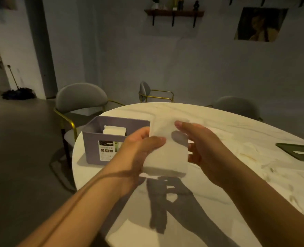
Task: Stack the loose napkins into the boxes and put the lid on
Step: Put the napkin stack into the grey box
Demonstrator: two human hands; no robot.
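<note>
— Where is the stack?

— In the middle of the frame, lifted above the round white marble table (219, 184). It is a thick wad of white folded paper napkins (169, 154), held between both hands.

— How do the hands sit on it?

— The left hand (138, 150) grips the wad's left edge, thumb laid across the front face. The right hand (203, 148) holds the right edge, one fingertip up near the top corner, the rest curled behind (their tips are hidden by the paper).

— And the box?

— The grey-lilac plastic box (97, 141) stands left of centre, near the table's left edge, open on top, with a printed label on its near wall. A low pile of white napkins (114, 131) lies inside it.

— The lid?

— A dark green flat lid with a slot (297, 150) lies at the right edge of the frame, well apart from the box. Between it and the hands, loose white napkins (247, 154) are spread on the table.

— Behind?

— Grey padded chairs with gold metal frames (79, 98) stand along the table's far side.
</note>
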